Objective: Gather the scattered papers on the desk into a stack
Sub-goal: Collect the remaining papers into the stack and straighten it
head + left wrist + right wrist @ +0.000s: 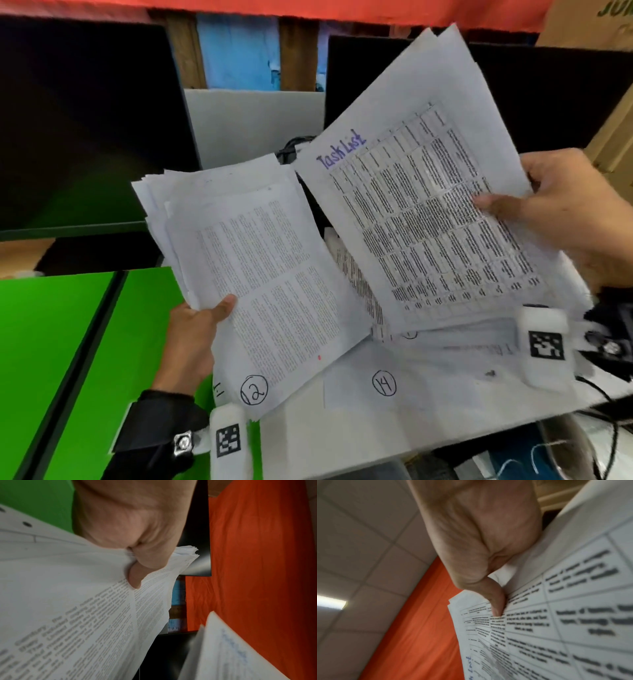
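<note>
Above the counter [342,442], two bundles of papers are held up side by side, one in each hand. The left hand [191,339] pinches the left bundle [260,267] at its lower near edge, thumb on top of the printed page; the right hand [565,209] grips the "Task List" bundle [421,212] at its right edge, thumb pressed on the table of text. Holding each by an outer edge keeps the inner edges free, probably so that one bundle can be slid onto the other to make a single stack. More sheets lie flat on the counter below, among them one marked 14 [383,383], so the gathering is not yet done

From the head view, both bundles and the loose sheets under them show together. The left wrist view adds the ragged, uneven far corner of the left bundle [187,553] and the thumb [135,577] sunk into the paper; the fingers beneath are hidden. The right wrist view shows the right thumb [496,601] clamping several layered sheets [556,615], their edges fanned at the corner, which is blurred
</note>
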The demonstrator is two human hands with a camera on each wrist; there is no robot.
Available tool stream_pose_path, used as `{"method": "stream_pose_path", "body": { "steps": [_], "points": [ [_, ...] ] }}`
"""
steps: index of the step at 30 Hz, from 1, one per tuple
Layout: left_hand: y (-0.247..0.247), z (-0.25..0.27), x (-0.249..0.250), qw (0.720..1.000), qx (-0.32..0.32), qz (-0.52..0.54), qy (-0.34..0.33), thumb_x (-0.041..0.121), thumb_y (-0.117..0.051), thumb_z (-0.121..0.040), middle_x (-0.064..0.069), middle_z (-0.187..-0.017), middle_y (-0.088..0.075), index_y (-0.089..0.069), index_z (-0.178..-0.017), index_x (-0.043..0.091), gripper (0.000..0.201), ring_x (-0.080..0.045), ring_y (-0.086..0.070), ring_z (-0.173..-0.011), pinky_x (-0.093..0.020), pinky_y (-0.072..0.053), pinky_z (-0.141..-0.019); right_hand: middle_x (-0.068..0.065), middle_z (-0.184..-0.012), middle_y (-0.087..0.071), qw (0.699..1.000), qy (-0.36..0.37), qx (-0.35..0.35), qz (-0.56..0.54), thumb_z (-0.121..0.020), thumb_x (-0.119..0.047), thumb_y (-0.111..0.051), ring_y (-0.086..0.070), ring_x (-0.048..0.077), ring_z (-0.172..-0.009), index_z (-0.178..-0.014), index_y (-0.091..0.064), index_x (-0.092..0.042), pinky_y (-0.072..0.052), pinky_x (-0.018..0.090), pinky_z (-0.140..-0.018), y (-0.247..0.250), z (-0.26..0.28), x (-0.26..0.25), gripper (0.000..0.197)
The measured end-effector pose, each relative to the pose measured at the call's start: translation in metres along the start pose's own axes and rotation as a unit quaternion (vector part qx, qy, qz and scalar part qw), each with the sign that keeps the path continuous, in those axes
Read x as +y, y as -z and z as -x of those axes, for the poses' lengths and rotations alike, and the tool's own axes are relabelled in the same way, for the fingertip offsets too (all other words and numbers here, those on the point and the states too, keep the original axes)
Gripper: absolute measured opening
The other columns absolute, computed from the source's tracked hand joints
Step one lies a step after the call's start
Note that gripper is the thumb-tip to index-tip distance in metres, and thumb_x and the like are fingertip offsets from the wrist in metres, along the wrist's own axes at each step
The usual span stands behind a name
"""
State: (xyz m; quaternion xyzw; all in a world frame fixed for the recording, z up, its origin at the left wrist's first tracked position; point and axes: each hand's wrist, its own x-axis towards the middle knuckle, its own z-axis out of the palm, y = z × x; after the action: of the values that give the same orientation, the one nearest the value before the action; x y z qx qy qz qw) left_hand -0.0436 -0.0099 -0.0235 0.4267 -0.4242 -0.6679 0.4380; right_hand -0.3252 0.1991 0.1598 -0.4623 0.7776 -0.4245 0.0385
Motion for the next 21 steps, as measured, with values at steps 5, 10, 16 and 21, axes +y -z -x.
{"method": "stream_pose_path", "body": {
  "steps": [5, 10, 16, 21],
  "points": [
    [0.005, -0.004, -0.001, 1.000, -0.010, -0.011, 0.009, 0.001, -0.069, -0.086, -0.012, -0.109, -0.072, -0.064, -0.118, 0.004, 0.033, -0.028, -0.070, -0.096, -0.035, -0.059, -0.073, 0.009, -0.102, -0.074, 0.967, -0.025, -0.115, -0.225, -0.086, -0.011, -0.065, -0.072, 0.029, -0.092, -0.107, -0.069, -0.012, -0.056, 0.050, -0.083, -0.020, -0.018, -0.004, 0.022],
    [0.002, 0.002, 0.002, 0.997, -0.038, -0.061, -0.019, -0.001, -0.060, -0.090, -0.002, -0.079, -0.076, -0.068, -0.101, 0.003, 0.014, -0.013, -0.072, -0.066, -0.023, -0.055, -0.052, 0.013, -0.104, -0.073, 0.920, -0.128, -0.207, -0.306, -0.067, -0.021, -0.083, -0.066, 0.038, -0.102, -0.102, -0.071, -0.006, -0.052, 0.052, -0.092, -0.118, -0.037, 0.024, 0.040],
    [0.010, -0.001, 0.003, 0.989, -0.084, -0.088, 0.082, -0.015, -0.056, -0.085, -0.025, -0.096, -0.073, -0.071, -0.095, -0.004, 0.022, -0.034, -0.073, -0.078, -0.048, -0.061, -0.070, -0.004, -0.107, -0.069, 0.936, -0.172, -0.208, -0.227, -0.090, -0.008, -0.063, -0.064, 0.011, -0.097, -0.114, -0.065, -0.013, -0.051, 0.025, -0.083, -0.200, -0.034, 0.050, 0.024],
    [0.013, -0.001, 0.002, 0.984, -0.115, -0.057, 0.126, -0.005, -0.057, -0.089, -0.028, -0.107, -0.070, -0.065, -0.113, -0.009, 0.026, -0.036, -0.072, -0.087, -0.049, -0.060, -0.076, -0.001, -0.109, -0.070, 0.919, -0.218, -0.250, -0.214, -0.088, -0.011, -0.066, -0.064, 0.019, -0.105, -0.114, -0.066, -0.012, -0.049, 0.038, -0.099, -0.219, -0.036, 0.065, 0.026]
  ]
}}
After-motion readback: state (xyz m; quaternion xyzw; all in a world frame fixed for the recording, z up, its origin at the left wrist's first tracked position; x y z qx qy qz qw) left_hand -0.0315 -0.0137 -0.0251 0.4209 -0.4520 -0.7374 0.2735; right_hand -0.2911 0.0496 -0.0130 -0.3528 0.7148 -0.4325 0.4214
